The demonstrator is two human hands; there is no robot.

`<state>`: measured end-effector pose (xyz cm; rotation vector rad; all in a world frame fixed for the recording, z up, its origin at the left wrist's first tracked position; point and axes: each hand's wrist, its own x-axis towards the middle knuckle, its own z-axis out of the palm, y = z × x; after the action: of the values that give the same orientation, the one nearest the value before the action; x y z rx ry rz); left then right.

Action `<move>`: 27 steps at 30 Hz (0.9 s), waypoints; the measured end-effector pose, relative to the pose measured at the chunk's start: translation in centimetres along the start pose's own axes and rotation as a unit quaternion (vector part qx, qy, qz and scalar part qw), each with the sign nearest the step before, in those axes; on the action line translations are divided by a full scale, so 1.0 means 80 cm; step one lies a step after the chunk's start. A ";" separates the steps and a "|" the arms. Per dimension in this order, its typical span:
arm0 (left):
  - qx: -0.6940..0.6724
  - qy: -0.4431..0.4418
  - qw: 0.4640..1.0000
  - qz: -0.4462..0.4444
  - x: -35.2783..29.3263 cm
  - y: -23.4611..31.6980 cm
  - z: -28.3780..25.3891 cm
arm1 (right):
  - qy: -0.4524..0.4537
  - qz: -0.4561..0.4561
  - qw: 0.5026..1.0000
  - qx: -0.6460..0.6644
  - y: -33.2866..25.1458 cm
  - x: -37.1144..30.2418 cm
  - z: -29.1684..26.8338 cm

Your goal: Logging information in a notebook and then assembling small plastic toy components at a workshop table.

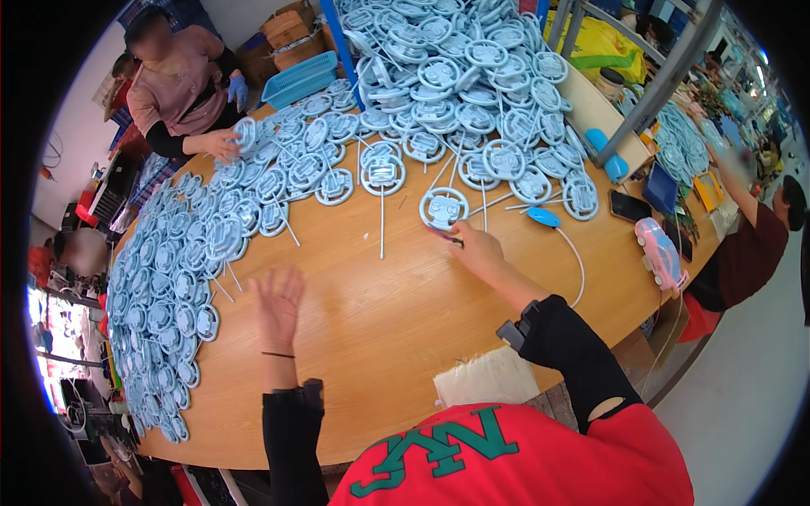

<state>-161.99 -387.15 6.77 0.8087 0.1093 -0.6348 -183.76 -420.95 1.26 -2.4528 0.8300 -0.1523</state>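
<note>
My left hand (279, 308) is raised over the wooden table with its fingers spread, holding nothing. A dark band circles its wrist. My right hand (479, 253) is closed round a small dark hand tool (456, 240), mostly covered by the fingers, so its exact kind cannot be made out. The tool's tip lies by the lower rim of a light-blue plastic toy steering wheel (444, 208). Left of that wheel, another toy steering wheel (382, 174) lies with a thin straight plastic rod pointing toward me.
Light-blue wheels lie in a high heap (456, 76) at the back and a long spread (160, 312) at left. A blue corded device (543, 218), a phone (629, 207) and a pink toy car (661, 255) lie right. A co-worker (181, 84) handles wheels at far left.
</note>
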 end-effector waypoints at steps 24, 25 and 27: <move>-0.012 -0.173 0.981 -0.093 -0.087 -0.160 0.069 | -0.128 -0.158 0.923 0.327 -0.128 -0.135 -0.032; 0.025 -0.144 0.986 -0.077 -0.086 -0.149 0.064 | -0.126 -0.153 0.931 0.307 -0.123 -0.139 -0.035; 0.182 -0.125 0.975 -0.006 -0.082 -0.122 0.056 | -0.124 -0.146 0.945 0.266 -0.122 -0.141 -0.052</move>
<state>-173.52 -392.16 5.73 1.0730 -0.2383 -0.7759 -188.74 -409.70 10.65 -2.0070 0.2617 -0.1471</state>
